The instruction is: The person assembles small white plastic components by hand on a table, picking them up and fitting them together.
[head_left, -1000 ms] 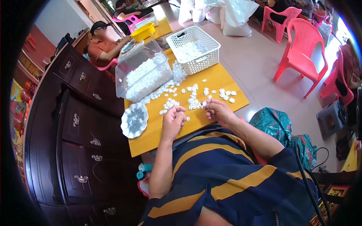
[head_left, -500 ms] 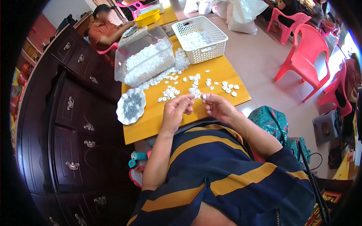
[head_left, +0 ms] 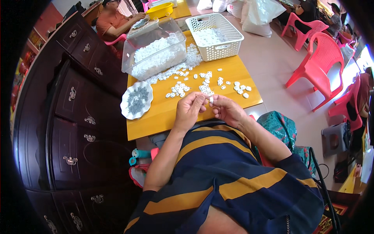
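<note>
Over the table's near edge, my left hand [head_left: 188, 112] pinches a thin, light stick-like thing [head_left: 208, 100] between thumb and fingers, too small to name surely. Facing it, my right hand [head_left: 230, 111] is closed on a small white plastic piece [head_left: 211, 99]. The stick's tip meets or nearly meets that piece; I cannot tell whether it is inside. Just beyond my fingers lies a pile of small white pieces with dark holes [head_left: 205, 89]. More such pieces [head_left: 179, 89] lie to the left, and rounded white ones [head_left: 242, 89] to the right.
A scalloped white dish [head_left: 124, 104] of small grey parts sits at left. Behind stand a clear bin [head_left: 126, 64] of white pieces and a white perforated basket [head_left: 222, 52]. Dark drawers [head_left: 74, 128] border the left; a red chair [head_left: 325, 54] stands right. A person [head_left: 113, 24] sits beyond.
My left hand has come closer to my right, bringing the thin stick up to the white piece. The whole view has shifted slightly.
</note>
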`<state>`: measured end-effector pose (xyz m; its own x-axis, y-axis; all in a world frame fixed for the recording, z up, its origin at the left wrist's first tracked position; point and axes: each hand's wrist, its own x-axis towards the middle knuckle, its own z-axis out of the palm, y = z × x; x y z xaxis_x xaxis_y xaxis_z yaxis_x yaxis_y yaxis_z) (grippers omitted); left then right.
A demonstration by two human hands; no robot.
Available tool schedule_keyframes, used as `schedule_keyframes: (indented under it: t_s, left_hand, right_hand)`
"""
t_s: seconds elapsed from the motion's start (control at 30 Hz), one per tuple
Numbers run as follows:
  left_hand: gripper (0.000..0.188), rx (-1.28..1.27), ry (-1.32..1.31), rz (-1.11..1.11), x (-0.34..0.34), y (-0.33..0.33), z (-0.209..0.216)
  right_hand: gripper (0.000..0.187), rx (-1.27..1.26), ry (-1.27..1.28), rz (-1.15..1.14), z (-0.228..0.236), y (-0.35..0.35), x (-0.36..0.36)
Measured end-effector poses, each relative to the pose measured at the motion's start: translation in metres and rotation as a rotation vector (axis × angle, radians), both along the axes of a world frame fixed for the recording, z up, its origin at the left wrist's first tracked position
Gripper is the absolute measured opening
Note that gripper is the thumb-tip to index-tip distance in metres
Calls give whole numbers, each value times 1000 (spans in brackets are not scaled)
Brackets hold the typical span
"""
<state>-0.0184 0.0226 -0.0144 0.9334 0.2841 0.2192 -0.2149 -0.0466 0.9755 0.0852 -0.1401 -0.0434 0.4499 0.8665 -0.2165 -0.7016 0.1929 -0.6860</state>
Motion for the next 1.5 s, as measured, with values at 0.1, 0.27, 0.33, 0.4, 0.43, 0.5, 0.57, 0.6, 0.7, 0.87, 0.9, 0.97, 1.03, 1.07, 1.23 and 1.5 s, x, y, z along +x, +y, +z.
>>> schedule_keyframes:
  t_s: [0.1,0.27,0.33,0.4,0.43,0.5,0.57,0.6,0.7,0.87,0.9,0.97,1.03,1.07,1.23,1.5]
  left_hand:
    - [27,9,7,-1,1,0,0]
    - [25,47,14,-10,2,-1,-1]
    - [25,56,26,-11,2,-1,-1]
    - [24,54,36,-15,2,-1,-2]
    - [24,54,35,-14,2,-1,-3]
    - [24,57,24,-12,2,-1,-3]
    - [25,49,12,-13,3,-1,-4]
    - [25,42,2,-13,3,-2,-4]
    - [26,24,-9,-24,3,-3,-3]
    - [27,33,5,-26,4,-3,-4]
    - [27,41,4,-21,4,-3,-4]
    - [27,40,7,-16,4,-3,-6]
    - [27,40,11,-11,4,-4,-5]
    - [27,41,21,-13,3,-4,-4]
    - [28,42,38,-30,3,-2,-6]
    - [28,15,63,-68,4,1,-9]
  right_hand:
    - [12,11,-9,7,-3,0,1]
    - [11,8,-23,21,-5,1,1]
    - [11,5,-21,21,-5,1,1]
    - [11,0,-29,20,-5,1,1]
    - [11,0,-30,21,-4,1,0]
    - [12,-17,-28,8,0,1,-2]
    - [12,-26,-28,7,-1,1,-3]
    - [12,-34,-26,6,-1,1,-2]
    - [14,-35,-24,12,-5,2,-1]
    - [12,-16,-24,16,-7,3,0]
    - [11,-14,-34,17,-8,3,0]
    - [11,-18,-37,18,-6,3,-1]
    - [10,-21,-39,19,-5,2,-2]
    - [10,-14,-32,21,-5,2,-2]
    - [11,-11,-22,28,-7,3,-2]
    - [13,-49,-13,45,-5,4,-2]
